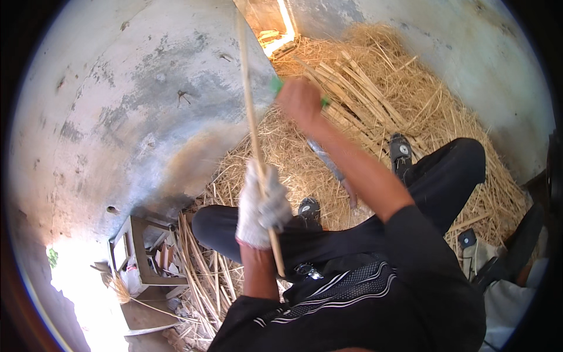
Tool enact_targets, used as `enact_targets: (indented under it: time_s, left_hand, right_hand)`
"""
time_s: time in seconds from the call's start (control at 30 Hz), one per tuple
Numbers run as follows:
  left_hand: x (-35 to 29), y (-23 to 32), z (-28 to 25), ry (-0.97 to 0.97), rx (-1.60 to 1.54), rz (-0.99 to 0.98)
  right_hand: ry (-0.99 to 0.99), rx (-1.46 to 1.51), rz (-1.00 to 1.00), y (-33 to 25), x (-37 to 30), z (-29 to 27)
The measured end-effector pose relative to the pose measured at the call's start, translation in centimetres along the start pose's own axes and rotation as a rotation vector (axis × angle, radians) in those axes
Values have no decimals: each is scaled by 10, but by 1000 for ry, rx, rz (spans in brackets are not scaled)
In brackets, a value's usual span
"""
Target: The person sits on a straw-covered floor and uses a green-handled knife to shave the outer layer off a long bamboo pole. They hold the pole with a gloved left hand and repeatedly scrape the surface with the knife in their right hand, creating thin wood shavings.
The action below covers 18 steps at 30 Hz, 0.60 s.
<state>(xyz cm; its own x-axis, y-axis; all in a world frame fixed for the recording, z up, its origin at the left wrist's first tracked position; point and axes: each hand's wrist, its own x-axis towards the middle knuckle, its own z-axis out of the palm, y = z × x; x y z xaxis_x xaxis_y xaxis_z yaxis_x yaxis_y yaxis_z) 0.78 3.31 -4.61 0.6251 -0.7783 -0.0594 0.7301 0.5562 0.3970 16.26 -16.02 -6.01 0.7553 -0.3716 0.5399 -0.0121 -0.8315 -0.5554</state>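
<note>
Straw-coloured and long, a thin cane (253, 117) runs up from my lap toward the top of the head view, and my left hand (261, 206), in a white cotton glove, is wrapped tight around its lower part, forearm rising nearly upright from my lap. My right hand (300, 101) is bare, reaching forward with the arm stretched out, fist closed on a green-handled tool (276, 85) just beside the cane. My hands are well apart. I sit with my knees spread in black trousers (451, 170) over a heap of straw and split canes (363, 88) against a grey wall (135, 94).
</note>
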Motion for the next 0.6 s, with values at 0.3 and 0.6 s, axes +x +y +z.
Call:
enact_targets:
  time_s: [0.3, 0.6]
  left_hand:
    - [0, 29, 4, -118, 19, 19]
    - [9, 18, 22, -52, 18, -99]
  right_hand:
    - [13, 301, -352, 23, -47, -50]
    - [126, 338, -598, -22, -78, -76]
